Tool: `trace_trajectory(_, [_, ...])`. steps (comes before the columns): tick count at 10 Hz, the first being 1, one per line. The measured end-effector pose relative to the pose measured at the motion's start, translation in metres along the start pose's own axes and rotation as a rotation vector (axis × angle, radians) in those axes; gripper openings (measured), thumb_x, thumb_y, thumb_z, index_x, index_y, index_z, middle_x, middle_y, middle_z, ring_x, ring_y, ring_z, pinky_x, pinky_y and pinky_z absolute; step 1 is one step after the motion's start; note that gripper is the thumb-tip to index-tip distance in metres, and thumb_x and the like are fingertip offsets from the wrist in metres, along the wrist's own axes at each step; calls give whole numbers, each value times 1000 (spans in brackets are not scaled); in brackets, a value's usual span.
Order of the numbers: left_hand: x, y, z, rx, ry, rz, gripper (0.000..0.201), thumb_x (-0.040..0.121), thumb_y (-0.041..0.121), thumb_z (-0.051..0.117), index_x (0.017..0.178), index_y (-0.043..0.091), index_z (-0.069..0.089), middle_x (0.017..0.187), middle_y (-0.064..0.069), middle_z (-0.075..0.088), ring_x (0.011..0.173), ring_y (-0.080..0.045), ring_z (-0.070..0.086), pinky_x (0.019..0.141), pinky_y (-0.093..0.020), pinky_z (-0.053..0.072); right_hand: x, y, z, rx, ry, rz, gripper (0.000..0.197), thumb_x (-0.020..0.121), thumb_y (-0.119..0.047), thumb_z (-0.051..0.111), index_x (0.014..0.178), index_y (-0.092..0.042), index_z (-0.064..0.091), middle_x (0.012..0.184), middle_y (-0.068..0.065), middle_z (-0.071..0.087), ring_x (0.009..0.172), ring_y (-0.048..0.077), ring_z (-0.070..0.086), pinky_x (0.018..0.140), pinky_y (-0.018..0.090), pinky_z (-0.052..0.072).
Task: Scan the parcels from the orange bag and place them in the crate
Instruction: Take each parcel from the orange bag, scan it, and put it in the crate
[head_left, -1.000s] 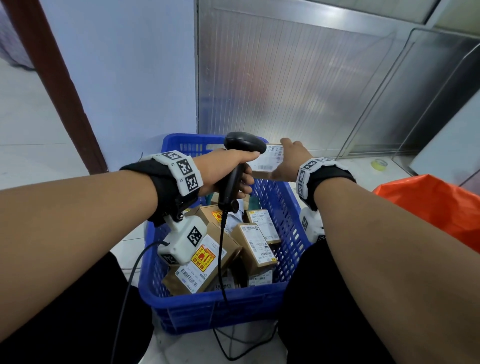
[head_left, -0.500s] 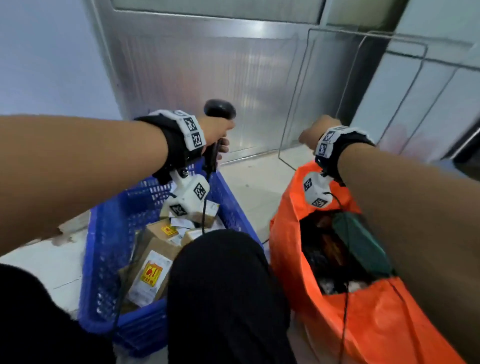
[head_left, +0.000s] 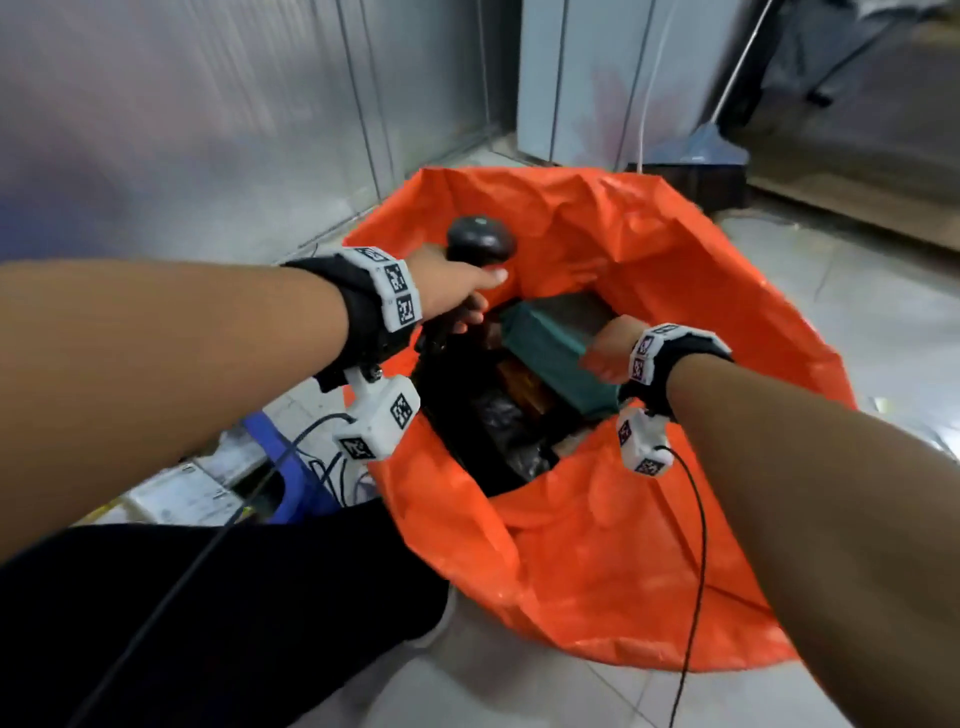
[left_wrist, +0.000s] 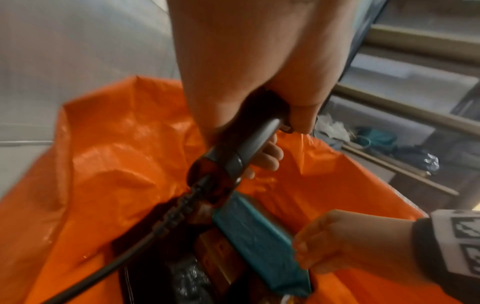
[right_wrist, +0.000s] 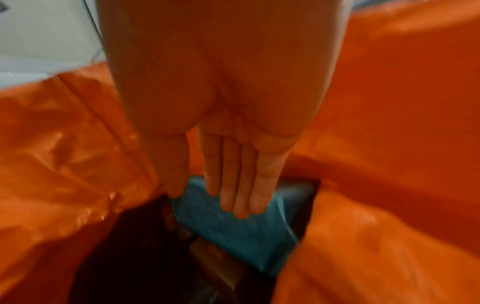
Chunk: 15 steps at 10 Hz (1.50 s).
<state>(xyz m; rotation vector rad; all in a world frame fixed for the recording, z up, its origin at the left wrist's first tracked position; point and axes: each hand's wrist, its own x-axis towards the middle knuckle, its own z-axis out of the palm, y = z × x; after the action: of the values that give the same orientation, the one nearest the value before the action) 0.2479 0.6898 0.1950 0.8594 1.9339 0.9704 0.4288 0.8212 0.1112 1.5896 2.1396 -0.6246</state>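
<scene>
The orange bag (head_left: 597, 545) stands open on the floor in front of me. Inside lie a teal parcel (head_left: 545, 348), a brown one (head_left: 519, 384) and dark wrapped ones. My right hand (head_left: 605, 358) reaches into the bag; in the right wrist view its straight fingers (right_wrist: 241, 197) lie against the teal parcel (right_wrist: 233, 232) with the thumb at its other side. My left hand (head_left: 457, 291) grips the black barcode scanner (head_left: 480, 240) over the bag's left rim, its handle (left_wrist: 244, 152) and cable hanging down. A corner of the blue crate (head_left: 291, 467) shows at lower left, with labelled boxes (head_left: 176, 499) in it.
My black-trousered knee (head_left: 208, 597) sits between crate and bag. The scanner cable (head_left: 182, 582) trails across it. A ribbed metal wall (head_left: 208, 104) stands behind the bag; a broom (head_left: 696, 150) leans at the back right. Tiled floor (head_left: 857, 322) lies to the right.
My view swung right from the crate to the bag. The right hand no longer holds the labelled box and has dropped into the bag onto the teal parcel. The left hand followed with the scanner.
</scene>
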Motion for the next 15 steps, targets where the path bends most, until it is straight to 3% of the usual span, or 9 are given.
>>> trace_trajectory(1, [31, -29, 40, 45, -96, -17, 21, 91, 30, 75, 91, 11, 67, 77, -8, 67, 61, -16, 62, 56, -28, 54, 27, 4, 65, 144, -102, -94, 45, 93, -36, 59, 134, -16, 58, 130, 4, 63, 119, 29, 59, 89, 28, 49])
trace_trajectory(3, [79, -103, 88, 92, -131, -116, 21, 91, 27, 74, 101, 11, 65, 73, -5, 64, 58, -13, 59, 53, -25, 50, 68, 14, 140, 128, 6, 9, 47, 76, -36, 63, 116, -10, 66, 99, 9, 70, 97, 32, 68, 78, 31, 50])
trace_trajectory(4, [96, -132, 100, 92, -106, -157, 27, 91, 27, 74, 109, 9, 66, 78, -6, 66, 58, -12, 60, 51, -23, 52, 74, 14, 168, -8, 56, 67, 68, 78, -35, 67, 137, -11, 42, 138, 23, 50, 133, 44, 42, 109, 48, 37])
trace_trajectory(5, [104, -150, 106, 86, -106, -175, 39, 90, 29, 76, 118, 5, 65, 82, -6, 69, 58, -13, 63, 55, -26, 54, 79, 12, 191, -98, -69, 101, 93, 86, -31, 67, 154, -3, 11, 158, 32, 12, 144, 50, 18, 112, 57, 27])
trace_trajectory(6, [102, -158, 110, 69, -137, -162, 42, 90, 29, 75, 121, 1, 64, 81, -7, 68, 57, -13, 62, 53, -25, 53, 84, 13, 208, -172, -18, 147, 114, 69, -26, 76, 155, -7, 4, 158, 29, 7, 145, 48, 16, 112, 58, 25])
trace_trajectory(8, [85, -131, 98, 1, -130, -156, 37, 92, 28, 73, 114, 0, 64, 71, -7, 65, 47, -12, 58, 41, -19, 44, 71, 16, 196, -306, 18, 27, 78, 78, -33, 67, 145, -10, 34, 141, 18, 37, 129, 39, 36, 107, 46, 32])
trace_trajectory(10, [56, -83, 60, -84, -113, -133, 28, 93, 36, 71, 88, 11, 58, 67, -4, 61, 47, -11, 55, 41, -17, 42, 22, 12, 182, -302, -87, -4, 75, 99, -28, 50, 157, -12, 6, 163, 17, 12, 148, 40, 18, 113, 58, 30])
trace_trajectory(12, [42, -99, 40, -29, -109, -167, 28, 93, 34, 71, 87, 10, 58, 69, -6, 62, 49, -13, 57, 41, -16, 42, 45, 11, 206, -259, -216, -17, 61, 101, -15, 52, 152, 0, 24, 160, 22, 18, 148, 39, 19, 115, 33, 26])
trace_trajectory(15, [62, -143, 62, 48, -227, -273, 30, 93, 35, 71, 89, 9, 59, 71, -7, 65, 46, -12, 58, 40, -17, 40, 54, 17, 214, -46, -79, -74, 78, 80, -33, 76, 144, -11, 38, 140, 19, 52, 126, 37, 53, 99, 42, 46])
